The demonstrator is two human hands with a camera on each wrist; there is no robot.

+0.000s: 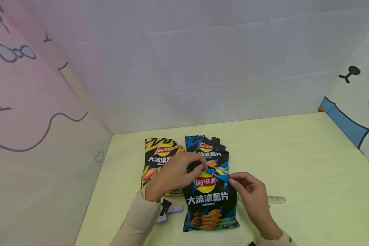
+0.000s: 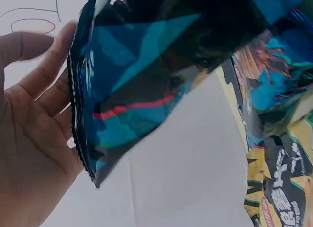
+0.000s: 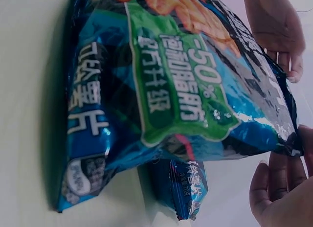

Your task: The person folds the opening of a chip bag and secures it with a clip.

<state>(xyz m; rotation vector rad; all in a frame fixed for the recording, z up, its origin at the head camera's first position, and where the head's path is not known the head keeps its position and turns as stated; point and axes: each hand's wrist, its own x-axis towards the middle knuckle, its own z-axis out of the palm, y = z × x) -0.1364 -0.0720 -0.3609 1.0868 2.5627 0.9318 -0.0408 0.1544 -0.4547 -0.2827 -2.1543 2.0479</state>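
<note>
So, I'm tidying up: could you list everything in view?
Front chip bag: 1, black-blue, centre
Rear chip bag: 1, black-blue, behind it
Yellow chip bag: 1, yellow-black, left
Purple item: count unclear, purple, lower left
Black pieces: several, black, around the bags
Pale strip: 1, beige, right of front bag
Table: 1, pale yellow, beneath
Backdrops: 3, white or pink, back and sides
Left hand: 1, beige-sleeved, front bag's top-left
Right hand: 1, beige-sleeved, front bag's top-right

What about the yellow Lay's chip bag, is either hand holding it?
No, the left hand and right hand both pinch the front blue Lay's chip bag, not the yellow Lay's chip bag.
</note>
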